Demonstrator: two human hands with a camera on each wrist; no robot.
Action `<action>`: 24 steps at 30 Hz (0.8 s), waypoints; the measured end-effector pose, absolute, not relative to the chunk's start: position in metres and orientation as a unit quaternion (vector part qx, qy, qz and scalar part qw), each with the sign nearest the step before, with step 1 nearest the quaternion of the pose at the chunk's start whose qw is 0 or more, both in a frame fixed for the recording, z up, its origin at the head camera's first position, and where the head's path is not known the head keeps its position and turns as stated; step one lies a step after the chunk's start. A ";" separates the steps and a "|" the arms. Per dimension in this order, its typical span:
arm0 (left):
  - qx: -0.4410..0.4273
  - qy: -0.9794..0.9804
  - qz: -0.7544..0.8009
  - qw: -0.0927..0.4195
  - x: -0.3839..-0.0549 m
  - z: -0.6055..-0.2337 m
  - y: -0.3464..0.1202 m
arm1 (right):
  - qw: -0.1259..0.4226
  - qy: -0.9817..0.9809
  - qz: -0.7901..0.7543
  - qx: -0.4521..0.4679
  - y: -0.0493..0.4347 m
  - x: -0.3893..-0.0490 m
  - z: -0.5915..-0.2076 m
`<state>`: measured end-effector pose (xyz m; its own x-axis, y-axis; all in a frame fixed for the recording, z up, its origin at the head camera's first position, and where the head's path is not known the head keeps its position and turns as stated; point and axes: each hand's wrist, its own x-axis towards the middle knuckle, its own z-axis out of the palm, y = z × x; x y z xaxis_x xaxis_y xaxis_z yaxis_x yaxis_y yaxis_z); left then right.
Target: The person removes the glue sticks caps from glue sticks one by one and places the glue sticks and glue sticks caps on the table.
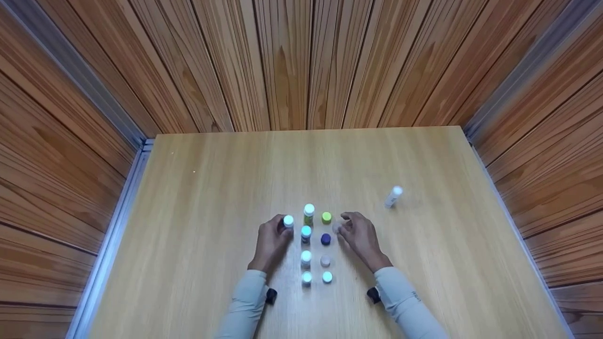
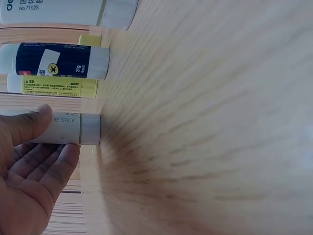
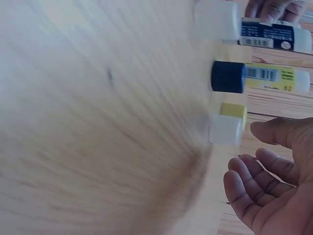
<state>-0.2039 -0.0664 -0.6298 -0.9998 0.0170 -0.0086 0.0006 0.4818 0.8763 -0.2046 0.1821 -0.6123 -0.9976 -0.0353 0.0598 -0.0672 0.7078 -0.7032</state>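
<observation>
My left hand (image 1: 272,240) grips a white glue stick (image 2: 67,129) between thumb and fingers. That stick stands upright with its base at the table surface. To its right is a column of several uncapped glue sticks, among them a yellow one (image 1: 308,215) and a dark blue one (image 2: 58,60). My right hand (image 1: 362,238) is beside a translucent white cap (image 3: 225,129), fingers loosely bent around nothing, with a gap to the cap in the right wrist view. A yellow-green cap (image 1: 326,217) and a dark blue cap (image 1: 325,239) stand left of that cap.
Nearer the body, a whitish cap (image 1: 325,261) and a pale cap (image 1: 327,277) continue the cap column. Another white glue stick (image 1: 394,197) stands farther off to the right on the wooden table (image 1: 212,188). Wood-plank walls (image 1: 282,66) enclose the back and sides.
</observation>
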 end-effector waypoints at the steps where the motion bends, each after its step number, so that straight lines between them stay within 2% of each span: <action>1: 0.004 0.861 0.508 0.008 -0.204 -0.630 -0.066 | 0.026 -0.922 0.385 0.025 0.183 -0.204 -0.611; 8: 0.001 0.868 0.497 0.010 -0.205 -0.629 -0.067 | 0.068 -0.915 0.397 0.013 0.192 -0.205 -0.607; 24: 0.011 0.869 0.494 -0.001 -0.204 -0.630 -0.067 | 0.113 -0.909 0.400 -0.026 0.218 -0.209 -0.603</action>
